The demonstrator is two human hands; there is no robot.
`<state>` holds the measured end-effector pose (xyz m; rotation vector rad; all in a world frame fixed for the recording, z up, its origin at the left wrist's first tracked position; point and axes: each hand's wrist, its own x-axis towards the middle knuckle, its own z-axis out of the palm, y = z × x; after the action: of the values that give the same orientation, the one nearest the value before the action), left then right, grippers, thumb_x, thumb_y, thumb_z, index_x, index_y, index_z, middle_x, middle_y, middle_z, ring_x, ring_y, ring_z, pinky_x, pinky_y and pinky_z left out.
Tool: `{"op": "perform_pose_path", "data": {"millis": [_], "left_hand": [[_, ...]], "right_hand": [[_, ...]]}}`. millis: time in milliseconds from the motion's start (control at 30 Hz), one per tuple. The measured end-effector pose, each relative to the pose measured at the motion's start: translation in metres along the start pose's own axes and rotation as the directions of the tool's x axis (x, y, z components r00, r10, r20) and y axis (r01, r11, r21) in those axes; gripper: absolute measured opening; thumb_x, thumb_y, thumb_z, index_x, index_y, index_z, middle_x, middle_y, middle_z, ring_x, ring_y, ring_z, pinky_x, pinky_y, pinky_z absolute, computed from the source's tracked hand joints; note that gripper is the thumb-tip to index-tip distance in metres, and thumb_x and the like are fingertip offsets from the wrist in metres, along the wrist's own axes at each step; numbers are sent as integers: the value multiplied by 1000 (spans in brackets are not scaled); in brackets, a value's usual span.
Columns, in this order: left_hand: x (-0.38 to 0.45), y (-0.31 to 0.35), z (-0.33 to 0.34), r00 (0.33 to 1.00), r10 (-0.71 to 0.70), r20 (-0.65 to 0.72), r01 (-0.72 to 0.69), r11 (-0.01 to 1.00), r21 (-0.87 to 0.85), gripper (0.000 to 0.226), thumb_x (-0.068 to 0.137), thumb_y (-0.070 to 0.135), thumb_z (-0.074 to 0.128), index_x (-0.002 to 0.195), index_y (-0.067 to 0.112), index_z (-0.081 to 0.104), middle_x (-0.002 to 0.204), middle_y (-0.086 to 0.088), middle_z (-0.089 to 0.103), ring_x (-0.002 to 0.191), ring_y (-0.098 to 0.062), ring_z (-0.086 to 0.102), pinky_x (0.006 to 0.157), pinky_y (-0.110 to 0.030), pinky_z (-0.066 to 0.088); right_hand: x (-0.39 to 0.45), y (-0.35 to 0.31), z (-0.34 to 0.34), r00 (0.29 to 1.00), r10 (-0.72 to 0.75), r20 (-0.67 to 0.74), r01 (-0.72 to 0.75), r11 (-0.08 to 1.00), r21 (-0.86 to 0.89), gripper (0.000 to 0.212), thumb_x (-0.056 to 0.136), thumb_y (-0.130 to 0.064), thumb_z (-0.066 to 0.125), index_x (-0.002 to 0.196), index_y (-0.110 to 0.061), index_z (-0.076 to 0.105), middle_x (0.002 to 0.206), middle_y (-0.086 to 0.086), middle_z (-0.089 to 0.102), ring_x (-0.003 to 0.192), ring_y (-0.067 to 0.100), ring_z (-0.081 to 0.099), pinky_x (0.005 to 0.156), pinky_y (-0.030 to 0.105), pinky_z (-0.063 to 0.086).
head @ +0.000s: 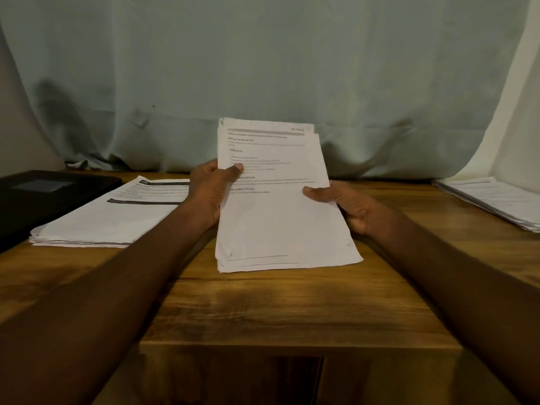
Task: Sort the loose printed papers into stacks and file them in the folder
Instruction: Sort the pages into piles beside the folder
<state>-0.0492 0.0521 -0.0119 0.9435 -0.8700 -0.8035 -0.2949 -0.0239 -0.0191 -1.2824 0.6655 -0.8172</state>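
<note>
Both hands hold a sheaf of printed papers [277,200] over the middle of the wooden counter [292,311]. The left hand [209,190] grips its left edge, thumb pressed across the top sheet. The right hand [344,204] grips the right edge, thumb on the page and fingers curled behind. The sheaf tilts up toward the person, its lower edge close to the counter. A second stack of papers [111,217] lies flat to the left, just beside a black folder [43,197]. A third stack [493,200] rests at the far right. A pale curtain [263,68] hangs behind.
</note>
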Motion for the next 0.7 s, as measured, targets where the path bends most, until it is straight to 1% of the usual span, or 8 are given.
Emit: {"op": "perform_pose_path", "data": {"millis": [67, 133, 200, 267, 300, 400, 567, 700], "left_hand": [[3, 4, -5, 999, -34, 33, 35, 999, -27, 28, 93, 7, 72, 120, 3, 69, 114, -15, 76, 100, -33, 75, 83, -45, 63], [1, 6, -6, 981, -140, 132, 139, 990, 16, 37, 90, 14, 76, 124, 3, 68, 116, -16, 75, 106, -35, 73, 92, -50, 60], [-5, 4, -2, 955, -213, 206, 188, 973, 134, 32, 88, 13, 77, 117, 1, 70, 111, -17, 77, 100, -32, 76, 85, -44, 62], [-7, 1, 2, 951, -208, 231, 144, 954, 264, 23, 89, 9, 76, 110, 0, 71, 102, -14, 79, 90, -26, 78, 71, -35, 64], [-6, 0, 1, 950, -200, 240, 118, 941, 316, 25, 89, 9, 76, 112, 0, 71, 102, -13, 79, 91, -25, 78, 69, -34, 64], [-3, -2, -2, 934, -235, 270, 114, 910, 398, 25, 91, 7, 73, 116, 2, 70, 106, -12, 78, 98, -26, 77, 74, -35, 65], [-3, 5, -10, 933, -268, 240, 141, 886, 441, 17, 88, 3, 73, 105, -2, 73, 100, -15, 79, 87, -24, 78, 66, -27, 64], [-4, 8, -13, 934, -285, 216, 166, 880, 445, 18, 87, 1, 74, 105, -2, 71, 103, -19, 77, 85, -27, 78, 65, -28, 64]], "right_hand": [[2, 1, 8, 997, -70, -44, 70, 998, 0, 43, 91, -3, 71, 134, -8, 63, 122, 14, 73, 108, 34, 73, 85, 46, 62], [5, -1, 10, 970, -179, -166, 192, 979, 66, 40, 91, 0, 70, 131, -4, 64, 118, 14, 74, 100, 30, 75, 73, 39, 63], [9, -5, 3, 921, -237, -309, 286, 950, 125, 38, 90, 0, 72, 127, -5, 66, 117, 13, 75, 99, 28, 75, 71, 39, 63], [10, -10, -9, 875, -241, -420, 325, 935, 142, 39, 89, -3, 74, 127, -7, 65, 117, 11, 75, 104, 31, 73, 70, 41, 62], [10, -12, -13, 856, -243, -456, 334, 934, 130, 41, 89, -3, 75, 128, -7, 64, 118, 10, 74, 105, 31, 72, 70, 41, 62], [5, -15, -18, 836, -251, -487, 345, 932, 112, 40, 90, -1, 72, 129, -8, 65, 118, 8, 74, 102, 29, 73, 66, 36, 60], [1, -19, -17, 811, -295, -506, 380, 922, 71, 39, 92, 1, 70, 130, -8, 64, 113, 2, 74, 92, 20, 72, 61, 31, 60], [-2, -19, -16, 814, -314, -489, 391, 918, 61, 36, 93, -1, 71, 127, -10, 66, 106, 0, 76, 84, 17, 74, 54, 27, 58]]}}
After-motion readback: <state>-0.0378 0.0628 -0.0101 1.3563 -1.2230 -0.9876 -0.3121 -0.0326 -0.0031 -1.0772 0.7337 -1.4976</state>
